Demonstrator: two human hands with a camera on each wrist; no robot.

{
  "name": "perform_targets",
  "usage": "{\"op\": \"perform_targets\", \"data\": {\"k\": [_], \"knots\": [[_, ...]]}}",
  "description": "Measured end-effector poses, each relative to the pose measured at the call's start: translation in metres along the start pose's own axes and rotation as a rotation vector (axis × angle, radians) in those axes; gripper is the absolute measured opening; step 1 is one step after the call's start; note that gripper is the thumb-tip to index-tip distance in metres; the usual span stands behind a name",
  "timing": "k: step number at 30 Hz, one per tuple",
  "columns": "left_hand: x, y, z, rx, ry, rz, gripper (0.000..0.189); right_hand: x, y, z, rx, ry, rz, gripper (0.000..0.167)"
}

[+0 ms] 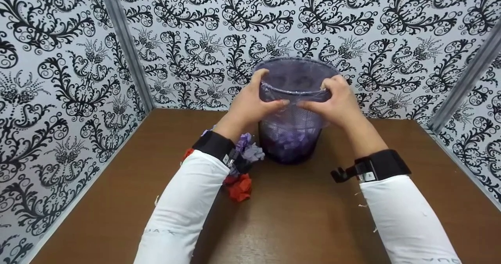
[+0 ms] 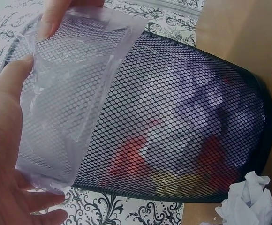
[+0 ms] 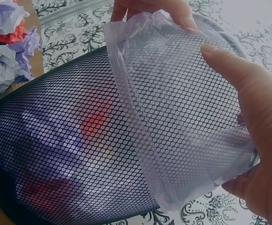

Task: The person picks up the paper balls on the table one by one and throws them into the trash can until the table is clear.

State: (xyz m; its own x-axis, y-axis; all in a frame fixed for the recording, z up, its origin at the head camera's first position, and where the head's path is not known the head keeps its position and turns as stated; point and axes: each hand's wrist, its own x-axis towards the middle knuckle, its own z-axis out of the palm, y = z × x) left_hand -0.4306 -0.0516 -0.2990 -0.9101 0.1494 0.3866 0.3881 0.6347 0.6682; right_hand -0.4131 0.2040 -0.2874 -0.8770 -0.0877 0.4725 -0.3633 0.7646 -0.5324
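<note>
A dark mesh wastebasket (image 1: 289,148) stands on the table, its lower part filled with crumpled paper (image 2: 169,150) in purple, white, red and yellow. A thin, translucent bin liner (image 2: 79,93) lines it and folds down over the outside of the rim. On the near left of the rim, my left hand (image 1: 252,101) grips the edge, thumb on the outer fold and fingers around the side. My right hand (image 1: 340,99) holds the near right edge likewise. Both thumbs press the liner's front and almost meet at the middle.
Crumpled paper balls lie left of the wastebasket, a red one (image 1: 239,187) nearest and a pale grey one (image 1: 253,153) beside the base. My left forearm partly covers the pile. Patterned wall panels (image 1: 195,52) enclose the brown table (image 1: 297,217) at the back and sides.
</note>
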Motion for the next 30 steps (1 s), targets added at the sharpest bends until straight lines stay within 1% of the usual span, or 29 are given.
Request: {"op": "perform_targets", "data": {"k": [4, 7, 10, 13, 16, 20, 23, 26, 30], "knots": [[0.0, 0.0, -0.004, 0.055, 0.019, 0.005, 0.119, 0.001, -0.001, 0.0, -0.005, -0.006, 0.002, 0.081], [0.0, -0.003, -0.007, 0.053, 0.019, 0.028, 0.12, 0.001, -0.001, 0.0, -0.01, -0.004, -0.007, 0.08], [0.0, -0.007, -0.01, 0.023, 0.009, 0.044, 0.122, 0.001, 0.0, 0.0, -0.014, 0.0, -0.013, 0.079], [-0.001, -0.01, -0.013, -0.009, -0.005, 0.026, 0.124, 0.001, 0.001, 0.0, -0.01, 0.0, -0.01, 0.079], [-0.003, -0.012, -0.014, -0.038, -0.009, -0.011, 0.124, 0.001, 0.002, 0.0, -0.005, 0.0, -0.006, 0.079], [-0.006, -0.016, -0.016, -0.06, 0.006, -0.037, 0.12, 0.001, 0.002, 0.001, 0.0, 0.002, -0.012, 0.077], [-0.008, -0.019, -0.019, -0.05, 0.032, -0.04, 0.115, 0.001, 0.002, 0.002, 0.003, 0.005, -0.019, 0.076], [-0.009, -0.024, -0.024, -0.026, 0.059, -0.04, 0.112, 0.0, 0.001, 0.001, 0.005, 0.005, -0.02, 0.075], [-0.014, -0.036, -0.038, -0.005, 0.051, -0.061, 0.111, 0.0, 0.0, -0.001, 0.006, 0.003, -0.014, 0.076]]}}
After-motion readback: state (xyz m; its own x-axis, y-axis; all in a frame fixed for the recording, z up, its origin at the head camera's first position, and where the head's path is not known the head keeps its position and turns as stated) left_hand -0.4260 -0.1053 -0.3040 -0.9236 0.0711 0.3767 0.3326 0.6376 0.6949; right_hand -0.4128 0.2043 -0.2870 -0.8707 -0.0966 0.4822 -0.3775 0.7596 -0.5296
